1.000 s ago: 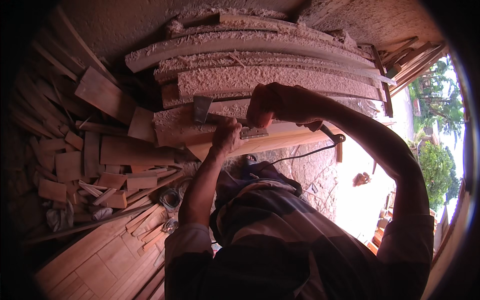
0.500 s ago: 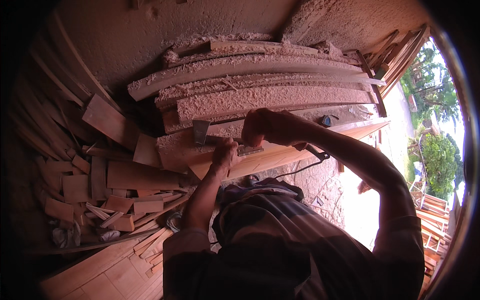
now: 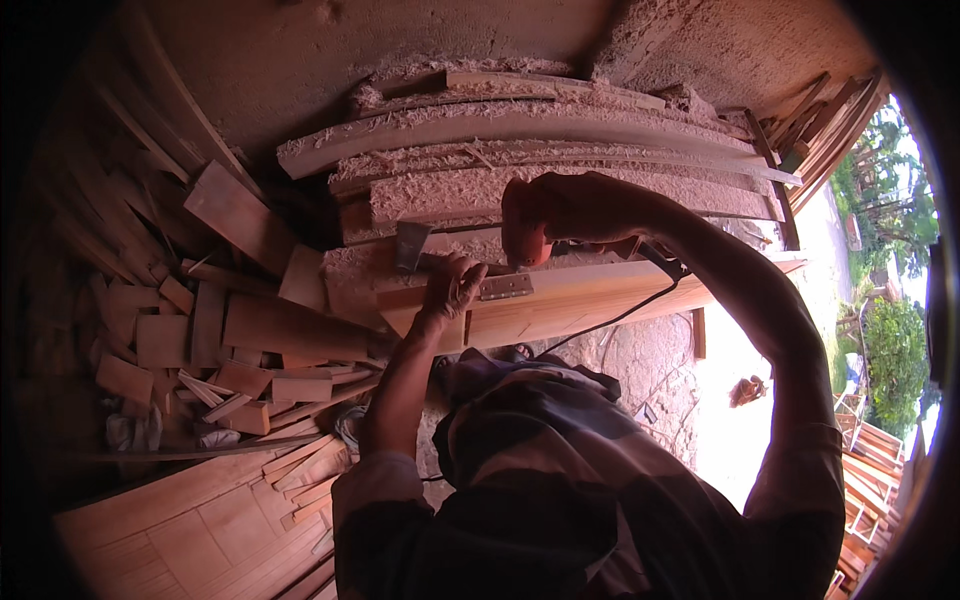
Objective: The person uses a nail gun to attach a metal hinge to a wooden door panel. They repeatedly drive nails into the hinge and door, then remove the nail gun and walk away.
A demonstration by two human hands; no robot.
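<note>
Beyond both hands, long boards (image 3: 575, 198) thick with shavings lie in rows. Nearer, running rightward beneath the hands, is a pale wooden panel (image 3: 600, 308). Left of the hands, wood offcuts (image 3: 160, 342) lie heaped. The right hand (image 3: 580, 205) grips an orange-red power tool (image 3: 522, 235). The left hand (image 3: 452, 288) is bent at the panel's edge, beside a flat-headed tool (image 3: 410, 246); its grip cannot be told. Just right of it, a metal hinge (image 3: 507, 287) sits on that edge.
</note>
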